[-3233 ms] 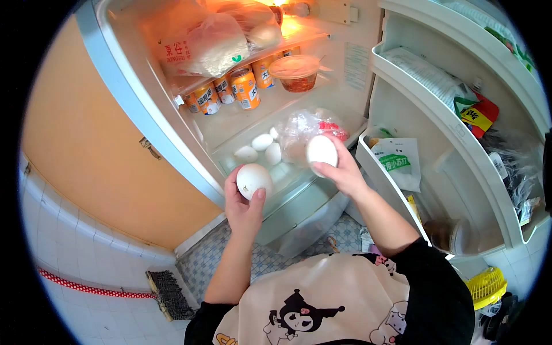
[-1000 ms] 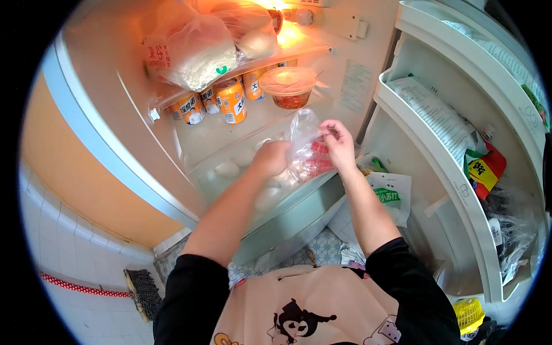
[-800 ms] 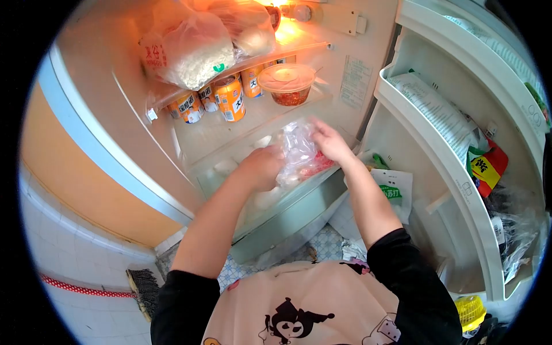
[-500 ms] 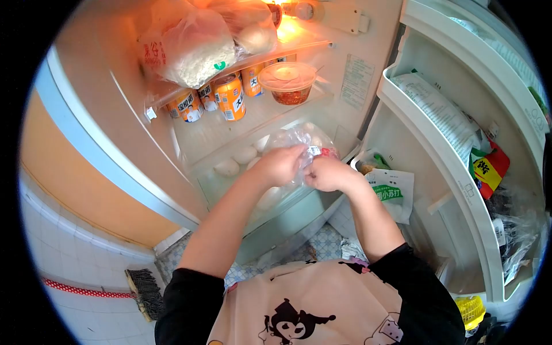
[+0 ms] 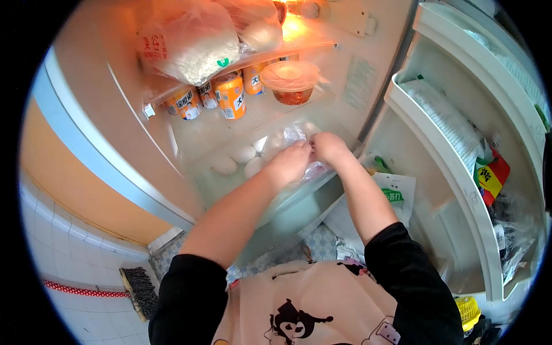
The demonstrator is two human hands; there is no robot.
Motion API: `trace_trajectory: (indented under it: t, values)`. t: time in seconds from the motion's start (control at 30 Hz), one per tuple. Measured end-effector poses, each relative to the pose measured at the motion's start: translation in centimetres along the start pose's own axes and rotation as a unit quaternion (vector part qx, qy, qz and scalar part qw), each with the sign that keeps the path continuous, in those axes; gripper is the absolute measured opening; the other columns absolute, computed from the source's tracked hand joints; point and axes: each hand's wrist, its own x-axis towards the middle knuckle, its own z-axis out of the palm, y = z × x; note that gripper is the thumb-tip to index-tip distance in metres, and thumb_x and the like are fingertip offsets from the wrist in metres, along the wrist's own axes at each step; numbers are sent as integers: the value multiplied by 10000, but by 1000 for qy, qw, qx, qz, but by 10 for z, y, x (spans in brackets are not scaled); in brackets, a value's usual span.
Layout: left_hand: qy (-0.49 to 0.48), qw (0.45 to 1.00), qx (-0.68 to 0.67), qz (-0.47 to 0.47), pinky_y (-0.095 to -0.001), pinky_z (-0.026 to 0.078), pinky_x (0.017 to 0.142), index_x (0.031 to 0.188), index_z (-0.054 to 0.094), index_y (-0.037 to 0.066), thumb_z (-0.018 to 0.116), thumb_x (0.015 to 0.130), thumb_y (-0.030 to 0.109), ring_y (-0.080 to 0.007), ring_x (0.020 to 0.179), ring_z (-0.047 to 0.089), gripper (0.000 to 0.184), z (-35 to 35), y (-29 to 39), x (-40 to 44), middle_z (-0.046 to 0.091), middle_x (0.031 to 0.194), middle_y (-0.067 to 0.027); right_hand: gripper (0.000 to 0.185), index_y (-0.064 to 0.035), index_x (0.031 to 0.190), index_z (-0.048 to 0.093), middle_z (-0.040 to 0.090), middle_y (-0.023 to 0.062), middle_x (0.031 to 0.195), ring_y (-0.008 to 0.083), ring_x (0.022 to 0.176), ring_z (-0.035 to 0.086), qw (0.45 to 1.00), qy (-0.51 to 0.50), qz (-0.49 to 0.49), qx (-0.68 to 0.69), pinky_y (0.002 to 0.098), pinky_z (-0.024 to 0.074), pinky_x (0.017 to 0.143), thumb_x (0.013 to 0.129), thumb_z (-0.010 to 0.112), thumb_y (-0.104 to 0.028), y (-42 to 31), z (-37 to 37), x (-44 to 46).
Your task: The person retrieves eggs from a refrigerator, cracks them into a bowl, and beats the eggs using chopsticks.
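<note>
Inside the lower part of the fridge, a clear plastic bag (image 5: 294,133) with pale round things in it lies in a pulled-out drawer (image 5: 276,206). My left hand (image 5: 289,163) is closed on the near side of the bag. Close beside it, my right hand (image 5: 329,148) pinches the bag's plastic, fingertips almost meeting those of the left. Several white eggs (image 5: 242,153) lie loose in the drawer, left of the bag. My hands hide part of the bag and whatever sits under them.
Above stand orange cans (image 5: 231,96) and a lidded plastic tub (image 5: 290,83). A bag of white food (image 5: 198,49) overhangs the upper shelf's edge. To the right, the open door's racks (image 5: 437,129) hold packets. A brush (image 5: 139,293) is at lower left.
Both hands have shifted up and deeper over the bag, the right one turning and rising most. The bag's gathered plastic is now pressed down lower among its contents.
</note>
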Motion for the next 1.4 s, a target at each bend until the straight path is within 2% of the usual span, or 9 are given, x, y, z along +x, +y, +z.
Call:
trace_trajectory:
  t: [0.23, 0.43, 0.53, 0.63, 0.73, 0.87, 1.17, 1.27, 1.4]
  values:
    - [-45, 991, 7, -123, -467, 459, 850, 1033, 621, 75, 434, 851, 122, -349, 997, 591, 265, -2, -2, 14, 602, 1068, -212, 190, -11, 808, 634, 661, 175, 751, 311, 713, 648, 953, 54, 72, 290, 381, 509, 675, 664, 704, -114, 44, 5, 24]
    - [-107, 955, 235, -147, -410, 422, 851, 1011, 687, 105, 467, 840, 175, -242, 1063, 514, 287, -28, 32, -19, 588, 1133, -117, 127, -11, 802, 613, 641, 146, 722, 340, 689, 624, 961, 201, 99, 164, 397, 508, 672, 692, 640, -67, 24, -3, 17]
    - [-95, 958, 229, -143, -403, 422, 858, 950, 698, 69, 471, 822, 166, -244, 1085, 476, 278, -33, 44, -36, 553, 1141, -126, 171, -31, 883, 608, 627, 190, 826, 338, 805, 614, 950, 307, 27, 41, 437, 488, 778, 716, 572, -45, 15, 9, 14]
    - [-5, 968, 231, -95, -420, 418, 867, 888, 708, 51, 470, 803, 147, -265, 1075, 465, 270, -25, 35, -45, 530, 1125, -131, 162, -23, 891, 579, 609, 173, 823, 335, 800, 600, 873, 413, -246, 78, 443, 486, 763, 739, 537, -58, -7, -5, -4]
    - [74, 972, 138, -174, -401, 379, 881, 970, 690, 47, 446, 807, 139, -233, 1113, 427, 308, -14, 29, -42, 515, 1169, -95, 182, -29, 921, 570, 603, 178, 896, 345, 793, 596, 912, 75, -259, 309, 423, 489, 742, 743, 564, -66, -20, -14, -18]
    - [-115, 944, 237, -200, -380, 349, 900, 1022, 672, 44, 435, 804, 135, -212, 1115, 419, 335, -49, 39, -46, 508, 1200, -75, 278, -80, 1020, 623, 629, 147, 1017, 328, 889, 610, 984, -106, -126, -63, 419, 486, 786, 757, 595, -165, -4, -4, -6]
    - [-102, 946, 227, -209, -376, 407, 859, 984, 679, 73, 499, 791, 125, -246, 1093, 460, 269, -81, 47, -45, 564, 1102, -85, 475, -69, 1165, 553, 541, 167, 1186, 322, 1066, 548, 995, 37, -90, 1, 398, 454, 900, 731, 665, -224, 0, 5, -22]
    - [150, 988, 21, 26, -399, 453, 815, 967, 673, 83, 542, 779, 127, -299, 923, 541, 233, -77, 44, -29, 596, 959, -128, 566, -36, 1180, 495, 556, 203, 1114, 344, 1057, 554, 993, -11, -111, -28, 424, 448, 909, 702, 721, -238, -12, -12, -33]
    - [45, 994, -98, 13, -404, 475, 803, 948, 641, 66, 624, 735, 112, -321, 901, 585, 218, -31, 15, 0, 605, 981, -170, 418, -33, 1049, 591, 555, 190, 1129, 345, 1042, 552, 994, 50, -97, 5, 417, 446, 906, 696, 709, -224, 4, 22, -14]
